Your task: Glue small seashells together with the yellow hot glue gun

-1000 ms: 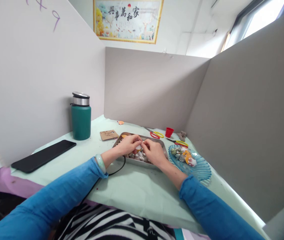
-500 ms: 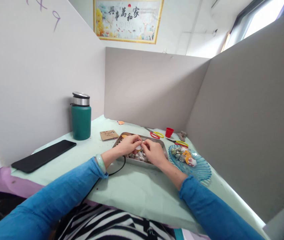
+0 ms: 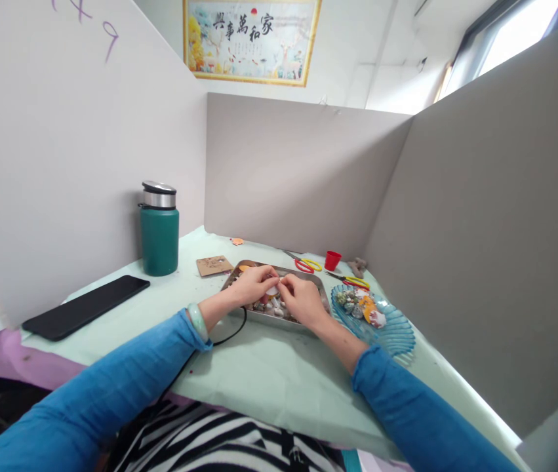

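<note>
My lap, in black-and-white striped cloth (image 3: 229,442), is nearest, with my two bright blue sleeves (image 3: 126,370) reaching forward from either side. Beyond it runs the near edge of the tabletop (image 3: 269,373), spread with a pale green cover; a wide stretch of that cover lies between this edge and the tray. A thin black cord (image 3: 232,339) crosses the edge and curves up beside my left wrist, which wears a pale green bangle (image 3: 197,321).

To the left, a flat black slab (image 3: 86,307) lies slanted, its near end close to the front edge. To the right, a scalloped blue glass plate (image 3: 394,335) bearing white, orange and greenish pieces sits near the tabletop's right side.

In the middle, both hands are over a shallow rectangular metal tray (image 3: 283,322) of mixed small pieces. My left hand (image 3: 254,286) is pinched closed on a small white piece (image 3: 273,290), above the tray. My right hand (image 3: 302,298) bunches its fingers against the left fingertips; whether it grips the piece too, I cannot tell.

Farther back stand a green bottle (image 3: 159,241) with a silver top, a square brown card (image 3: 214,265), two pairs of red-and-yellow-handled scissors (image 3: 305,265) and a small red cup (image 3: 332,261). Grey partition panels (image 3: 303,170) enclose the left, back and right.
</note>
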Demonstrator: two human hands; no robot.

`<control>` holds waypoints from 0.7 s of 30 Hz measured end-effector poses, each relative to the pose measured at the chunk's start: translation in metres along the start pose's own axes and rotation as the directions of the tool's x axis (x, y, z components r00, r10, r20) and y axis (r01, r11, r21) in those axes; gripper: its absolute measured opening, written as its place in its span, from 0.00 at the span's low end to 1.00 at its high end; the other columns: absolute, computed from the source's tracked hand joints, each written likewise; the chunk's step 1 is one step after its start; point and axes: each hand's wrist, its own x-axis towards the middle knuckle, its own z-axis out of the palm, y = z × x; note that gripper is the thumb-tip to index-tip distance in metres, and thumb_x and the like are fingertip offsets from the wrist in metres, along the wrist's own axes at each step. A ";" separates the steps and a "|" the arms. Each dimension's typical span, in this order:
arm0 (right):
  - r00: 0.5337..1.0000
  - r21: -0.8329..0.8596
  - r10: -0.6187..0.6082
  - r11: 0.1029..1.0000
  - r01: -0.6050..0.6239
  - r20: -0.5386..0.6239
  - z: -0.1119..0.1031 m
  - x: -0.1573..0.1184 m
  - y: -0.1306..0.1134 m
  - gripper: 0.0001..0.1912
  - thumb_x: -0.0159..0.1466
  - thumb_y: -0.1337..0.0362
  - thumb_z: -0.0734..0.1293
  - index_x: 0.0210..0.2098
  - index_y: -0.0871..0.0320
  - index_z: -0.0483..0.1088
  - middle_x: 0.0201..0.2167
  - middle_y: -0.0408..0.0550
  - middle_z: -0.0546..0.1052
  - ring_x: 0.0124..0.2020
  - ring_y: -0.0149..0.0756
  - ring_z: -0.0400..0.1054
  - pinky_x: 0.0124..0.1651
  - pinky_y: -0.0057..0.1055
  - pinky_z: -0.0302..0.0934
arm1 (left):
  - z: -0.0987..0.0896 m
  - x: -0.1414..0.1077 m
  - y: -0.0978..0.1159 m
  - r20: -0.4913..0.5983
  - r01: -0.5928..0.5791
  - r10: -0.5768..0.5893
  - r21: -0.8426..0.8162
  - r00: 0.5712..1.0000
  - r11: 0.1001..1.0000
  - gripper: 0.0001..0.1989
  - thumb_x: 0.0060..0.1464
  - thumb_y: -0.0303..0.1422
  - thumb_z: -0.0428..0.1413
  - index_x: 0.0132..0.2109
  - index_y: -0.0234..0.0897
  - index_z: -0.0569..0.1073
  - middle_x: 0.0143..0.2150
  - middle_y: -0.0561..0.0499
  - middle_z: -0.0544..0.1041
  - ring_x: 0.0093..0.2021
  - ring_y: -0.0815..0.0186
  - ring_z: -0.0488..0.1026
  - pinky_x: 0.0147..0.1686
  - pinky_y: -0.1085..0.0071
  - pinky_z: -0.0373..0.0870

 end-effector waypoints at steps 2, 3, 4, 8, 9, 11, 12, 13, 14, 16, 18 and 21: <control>1.000 0.002 -0.001 1.000 0.001 0.001 -0.001 0.000 -0.001 0.14 0.63 0.57 0.57 0.31 0.56 0.70 0.24 0.44 0.75 0.25 0.30 0.65 0.28 0.24 0.50 | 0.000 0.000 0.000 0.001 0.001 -0.001 0.001 1.000 1.000 0.15 0.54 0.42 0.47 0.36 0.34 0.67 0.21 0.54 0.70 0.19 0.70 0.69 0.17 0.78 0.61; 1.000 0.002 0.000 1.000 0.000 0.002 -0.001 0.000 -0.001 0.14 0.63 0.58 0.57 0.31 0.56 0.70 0.24 0.44 0.75 0.24 0.30 0.65 0.28 0.24 0.50 | 0.001 0.000 0.000 0.000 0.000 0.000 0.001 1.000 1.000 0.15 0.54 0.42 0.47 0.36 0.34 0.67 0.21 0.54 0.70 0.19 0.70 0.69 0.17 0.78 0.61; 1.000 0.002 0.002 1.000 -0.002 0.003 -0.002 0.000 -0.002 0.14 0.63 0.58 0.57 0.31 0.56 0.70 0.24 0.44 0.75 0.24 0.30 0.65 0.28 0.24 0.50 | 0.001 0.000 -0.001 0.000 -0.002 0.002 0.000 1.000 1.000 0.15 0.54 0.42 0.47 0.36 0.34 0.67 0.21 0.54 0.71 0.19 0.70 0.69 0.17 0.78 0.61; 1.000 -0.003 0.003 1.000 -0.003 0.004 -0.002 -0.001 -0.002 0.14 0.63 0.58 0.57 0.30 0.56 0.70 0.24 0.44 0.74 0.24 0.30 0.65 0.28 0.24 0.50 | 0.001 0.001 -0.003 0.000 -0.008 0.008 0.009 1.000 1.000 0.15 0.54 0.42 0.47 0.36 0.34 0.68 0.20 0.54 0.71 0.19 0.70 0.69 0.18 0.78 0.61; 1.000 -0.004 0.001 1.000 -0.001 0.005 -0.002 -0.001 -0.002 0.14 0.63 0.58 0.57 0.30 0.56 0.70 0.24 0.44 0.74 0.24 0.30 0.65 0.28 0.24 0.50 | 0.001 0.001 -0.003 0.000 -0.006 0.006 0.012 1.000 1.000 0.15 0.54 0.42 0.47 0.37 0.34 0.68 0.20 0.54 0.71 0.19 0.70 0.69 0.18 0.78 0.61; 1.000 -0.008 -0.001 1.000 0.001 0.006 -0.001 -0.001 -0.001 0.14 0.63 0.58 0.57 0.31 0.56 0.70 0.23 0.44 0.74 0.24 0.30 0.65 0.28 0.24 0.50 | 0.001 0.001 -0.003 0.002 -0.004 0.004 0.013 1.000 1.000 0.15 0.53 0.42 0.47 0.37 0.34 0.68 0.20 0.54 0.70 0.19 0.70 0.69 0.17 0.78 0.61; 1.000 -0.008 -0.001 1.000 0.001 0.005 -0.001 -0.001 -0.001 0.14 0.63 0.58 0.57 0.31 0.56 0.70 0.23 0.44 0.74 0.24 0.30 0.65 0.28 0.24 0.50 | 0.001 0.001 -0.003 0.001 -0.003 0.003 0.011 1.000 1.000 0.15 0.53 0.42 0.47 0.37 0.34 0.68 0.20 0.54 0.70 0.19 0.70 0.69 0.17 0.78 0.61; 1.000 -0.008 -0.002 1.000 0.002 0.004 0.000 0.000 -0.001 0.14 0.63 0.57 0.57 0.31 0.56 0.70 0.23 0.44 0.74 0.24 0.30 0.65 0.28 0.24 0.50 | 0.001 0.001 -0.002 0.000 -0.004 0.004 0.009 1.000 1.000 0.15 0.53 0.42 0.47 0.37 0.34 0.68 0.20 0.54 0.70 0.19 0.70 0.69 0.17 0.78 0.61; 1.000 -0.007 -0.003 1.000 0.003 0.003 0.000 0.000 -0.001 0.14 0.63 0.57 0.57 0.31 0.56 0.70 0.23 0.44 0.74 0.24 0.30 0.65 0.28 0.24 0.50 | 0.001 0.000 -0.002 0.001 -0.007 0.007 0.008 1.000 1.000 0.15 0.53 0.42 0.47 0.36 0.34 0.68 0.19 0.54 0.70 0.19 0.70 0.69 0.17 0.78 0.61; 1.000 -0.005 -0.005 1.000 0.005 0.001 0.000 0.000 -0.001 0.14 0.63 0.57 0.57 0.30 0.56 0.70 0.24 0.44 0.74 0.24 0.30 0.65 0.28 0.24 0.50 | 0.001 0.001 -0.002 0.001 -0.014 0.014 0.010 1.000 1.000 0.14 0.53 0.42 0.47 0.36 0.34 0.68 0.19 0.54 0.70 0.19 0.70 0.69 0.18 0.78 0.61; 1.000 -0.006 -0.005 1.000 0.005 0.005 -0.001 0.000 -0.002 0.14 0.63 0.57 0.57 0.30 0.56 0.70 0.24 0.44 0.74 0.24 0.30 0.65 0.28 0.24 0.50 | 0.001 0.001 -0.003 0.001 -0.018 0.018 0.016 1.000 1.000 0.14 0.54 0.41 0.47 0.36 0.35 0.68 0.20 0.54 0.70 0.19 0.70 0.69 0.18 0.78 0.62; 1.000 -0.010 -0.003 1.000 0.003 0.011 -0.002 0.000 -0.003 0.14 0.62 0.57 0.57 0.30 0.56 0.70 0.24 0.44 0.74 0.24 0.30 0.65 0.28 0.24 0.50 | 0.002 0.001 -0.005 -0.001 -0.017 0.017 0.023 1.000 1.000 0.14 0.54 0.41 0.47 0.36 0.35 0.68 0.20 0.54 0.71 0.19 0.70 0.70 0.18 0.78 0.62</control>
